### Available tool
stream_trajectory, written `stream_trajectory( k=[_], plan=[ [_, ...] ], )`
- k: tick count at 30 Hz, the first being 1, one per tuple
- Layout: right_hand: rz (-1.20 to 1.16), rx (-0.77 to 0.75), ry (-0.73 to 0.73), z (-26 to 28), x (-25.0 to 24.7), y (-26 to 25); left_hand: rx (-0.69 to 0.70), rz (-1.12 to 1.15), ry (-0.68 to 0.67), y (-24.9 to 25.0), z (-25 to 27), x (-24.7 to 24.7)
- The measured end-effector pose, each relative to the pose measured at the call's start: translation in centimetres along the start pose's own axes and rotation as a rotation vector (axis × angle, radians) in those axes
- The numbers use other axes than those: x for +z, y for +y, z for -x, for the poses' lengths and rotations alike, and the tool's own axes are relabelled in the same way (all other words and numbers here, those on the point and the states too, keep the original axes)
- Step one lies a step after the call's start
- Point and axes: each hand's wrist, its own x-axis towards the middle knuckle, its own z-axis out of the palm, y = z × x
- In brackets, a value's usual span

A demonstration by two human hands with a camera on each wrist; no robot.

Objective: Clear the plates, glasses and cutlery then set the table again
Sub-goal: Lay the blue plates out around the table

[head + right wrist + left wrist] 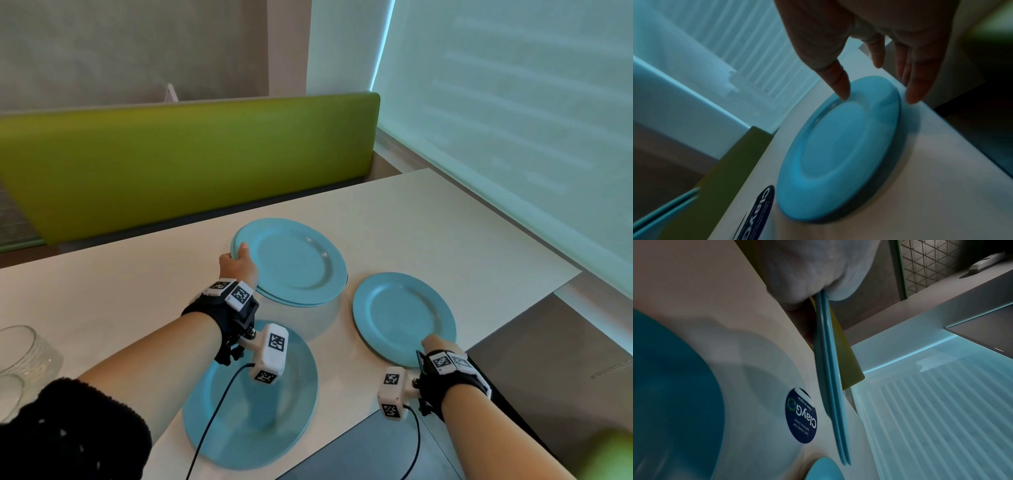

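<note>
My left hand (238,262) pinches the left rim of a stack of two blue plates (294,260), thumb on top, and holds it level above the white table (445,222). In the left wrist view the stack (830,369) shows as two thin edges running out of the hand (807,280). A single blue plate (400,315) lies flat near the table's right edge. My right hand (433,344) is at its near rim. In the right wrist view that hand (878,99) has straight fingers, the thumb touching the plate (838,154) and the other fingers past its rim.
A third blue plate (250,411) lies near the front edge under my left wrist. Clear glasses (24,353) stand at the far left. A round dark blue sticker (800,417) is on the tabletop. A green bench back (191,161) runs behind the table.
</note>
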Motion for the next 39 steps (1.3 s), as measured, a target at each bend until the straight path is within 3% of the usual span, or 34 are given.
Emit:
stream_trajectory(
  k=[1, 4, 7, 14, 20, 23, 31, 39],
  plan=[
    [-0.103, 0.062, 0.066, -0.5, 0.3, -0.1, 0.001, 0.003, -0.001, 0.0, 0.0, 0.0],
    [0.092, -0.007, 0.206, 0.1, 1.4, -1.7, 0.002, 0.018, -0.006, -0.1, 0.0, -0.3],
    [0.084, -0.149, 0.046, 0.9, 3.6, -3.3, 0.005, 0.011, -0.004, -0.2, 0.3, -1.0],
    [0.025, -0.272, -0.448, 6.9, 11.7, -6.6, 0.018, 0.028, 0.034, -0.5, -0.1, -4.0],
    [0.061, -0.301, -0.524, 9.8, 16.5, -6.3, -0.024, 0.003, 0.048, -1.1, -2.2, -8.3],
    [0.014, -0.234, -0.583, 11.2, 18.1, -6.4, -0.013, -0.036, 0.08, -1.2, -3.7, -10.3],
    [-0.181, -0.101, -0.596, 14.0, 22.6, -8.4, -0.06, 0.064, 0.095, 0.5, -8.1, -15.0],
    [-0.433, -0.05, -0.501, 13.8, 25.4, -8.6, -0.054, 0.034, 0.277, 0.8, -12.0, -19.3]
  ],
)
